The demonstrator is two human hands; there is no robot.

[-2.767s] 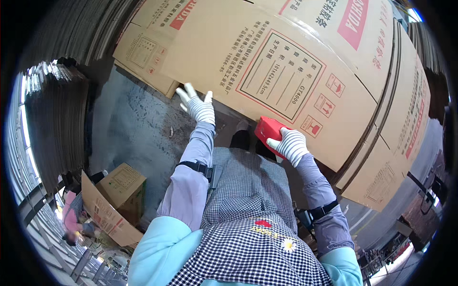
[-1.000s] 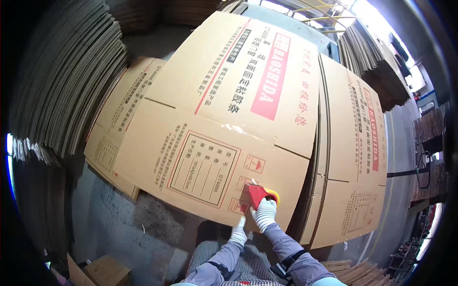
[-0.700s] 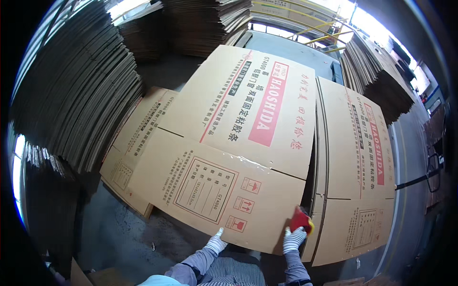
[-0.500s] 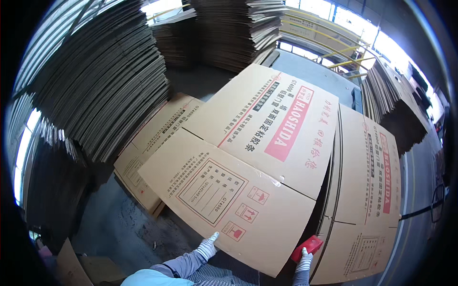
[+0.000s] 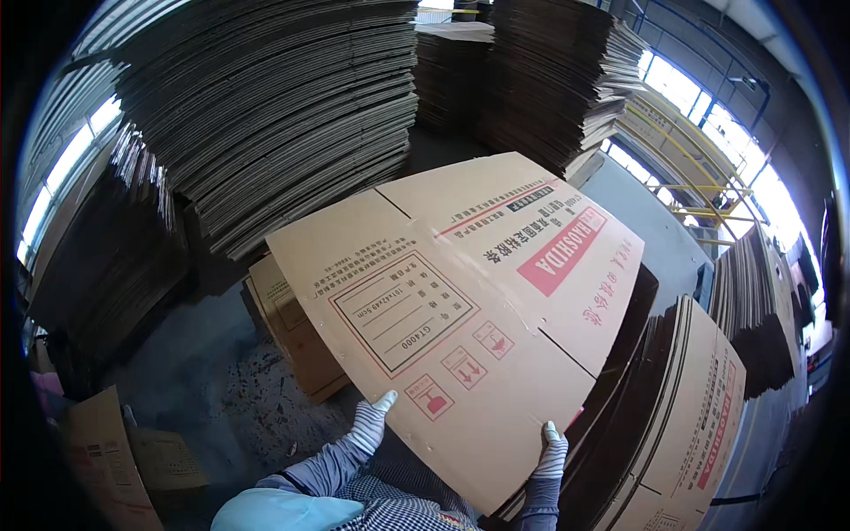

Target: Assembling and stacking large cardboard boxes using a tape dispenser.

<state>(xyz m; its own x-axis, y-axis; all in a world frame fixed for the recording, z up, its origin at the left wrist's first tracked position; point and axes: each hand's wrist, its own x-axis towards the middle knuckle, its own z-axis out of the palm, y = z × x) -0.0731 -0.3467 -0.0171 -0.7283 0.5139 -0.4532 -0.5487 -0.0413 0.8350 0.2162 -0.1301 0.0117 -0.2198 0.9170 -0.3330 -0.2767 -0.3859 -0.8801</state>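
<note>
A large flattened cardboard carton (image 5: 513, 380) with red and black print lies tilted in front of me. My left hand (image 5: 367, 425), in a striped glove with pale fingertips, grips its near left edge, thumb on top. My right hand (image 5: 551, 450), gloved alike, holds the right part of the near edge, thumb on the printed face. The fingers of both hands are hidden beneath the board. A sliver of a red object (image 5: 580, 413) shows past the edge near my right hand; the rest of it is hidden.
To the right stands a pile of flattened cartons (image 5: 686, 403). Under the held carton's left side lies another low cardboard pile (image 5: 297, 332). Tall stacks of cardboard sheets (image 5: 292, 115) rise at the far left and behind. Bent cardboard pieces (image 5: 106, 451) lie at the lower left.
The held carton has swung leftward over the low pile and away from the right pile. My right hand has moved up onto its edge; the red block there is now mostly hidden.
</note>
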